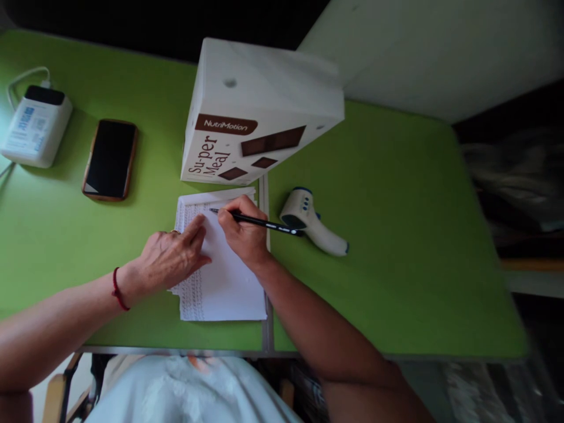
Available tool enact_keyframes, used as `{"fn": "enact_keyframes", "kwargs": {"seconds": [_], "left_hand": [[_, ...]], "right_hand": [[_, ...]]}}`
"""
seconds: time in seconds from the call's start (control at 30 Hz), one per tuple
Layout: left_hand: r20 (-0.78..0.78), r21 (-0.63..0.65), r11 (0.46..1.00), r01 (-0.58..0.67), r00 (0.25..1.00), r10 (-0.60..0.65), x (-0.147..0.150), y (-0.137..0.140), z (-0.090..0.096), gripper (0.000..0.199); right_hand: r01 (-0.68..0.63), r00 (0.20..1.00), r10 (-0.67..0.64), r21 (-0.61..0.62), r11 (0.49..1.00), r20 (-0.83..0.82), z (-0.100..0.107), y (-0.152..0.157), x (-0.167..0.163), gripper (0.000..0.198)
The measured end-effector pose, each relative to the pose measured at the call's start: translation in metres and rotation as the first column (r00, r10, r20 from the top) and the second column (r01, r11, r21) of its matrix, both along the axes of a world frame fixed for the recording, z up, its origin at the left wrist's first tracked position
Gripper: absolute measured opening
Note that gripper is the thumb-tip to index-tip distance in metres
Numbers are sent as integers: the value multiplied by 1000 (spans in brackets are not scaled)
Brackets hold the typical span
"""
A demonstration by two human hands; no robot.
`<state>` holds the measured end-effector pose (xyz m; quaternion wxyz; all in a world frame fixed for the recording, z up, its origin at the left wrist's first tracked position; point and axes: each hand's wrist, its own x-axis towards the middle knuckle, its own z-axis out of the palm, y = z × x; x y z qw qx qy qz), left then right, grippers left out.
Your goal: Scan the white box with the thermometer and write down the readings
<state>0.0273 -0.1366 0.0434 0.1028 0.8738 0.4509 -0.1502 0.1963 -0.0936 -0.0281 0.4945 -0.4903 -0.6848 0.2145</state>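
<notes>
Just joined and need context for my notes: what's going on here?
A person at a green table holds a black pen in the right hand, its tip at the upper part of the paper. The left hand rests on the paper, index finger pointing up near the tip. Handwriting runs down the sheet's left side. A NutriMotion box stands just beyond, an infrared thermometer lies to the right, and a smartphone lies to the left.

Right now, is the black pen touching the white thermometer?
Cannot tell: in the head view, the black pen overlaps the white thermometer, hiding any contact or gap.
</notes>
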Motion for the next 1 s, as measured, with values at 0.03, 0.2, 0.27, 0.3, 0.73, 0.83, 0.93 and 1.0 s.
{"fn": "enact_keyframes", "kwargs": {"seconds": [0.03, 0.2, 0.27, 0.3, 0.73, 0.83, 0.93, 1.0], "left_hand": [[0, -1, 1000, 4, 1000, -4, 0, 0, 0, 51], [-5, -2, 1000, 0, 1000, 0, 1, 1, 1, 51], [-5, -1, 1000, 8, 1000, -8, 1, 1, 1, 48], [-6, -2, 1000, 12, 1000, -12, 1, 1, 0, 47], [81, 77, 997, -18, 997, 12, -5, 2, -7, 39], [282, 73, 996, -52, 959, 30, -14, 8, -11, 29], [650, 53, 983, -175, 753, 99, -26, 22, -10, 20], [770, -26, 934, -356, 589, 246, -34, 38, -6, 14]], "right_hand": [[2, 1000, -2, -16, 1000, 10, 1, 0, 0, 23], [17, 999, -15, -51, 999, 39, 2, 0, 1, 24], [15, 999, -13, -46, 999, 40, 0, 0, 1, 24], [10, 999, -8, -45, 999, 39, -1, 0, 1, 23], [-295, 730, 38, 264, 918, 683, 68, -23, 34, 22], [-279, 504, 3, 160, 947, 863, 61, -33, 42, 25], [-207, 448, 52, 47, 977, 893, 45, -41, 44, 25], [-217, 472, 129, -27, 976, 872, 40, -42, 50, 24]]}}
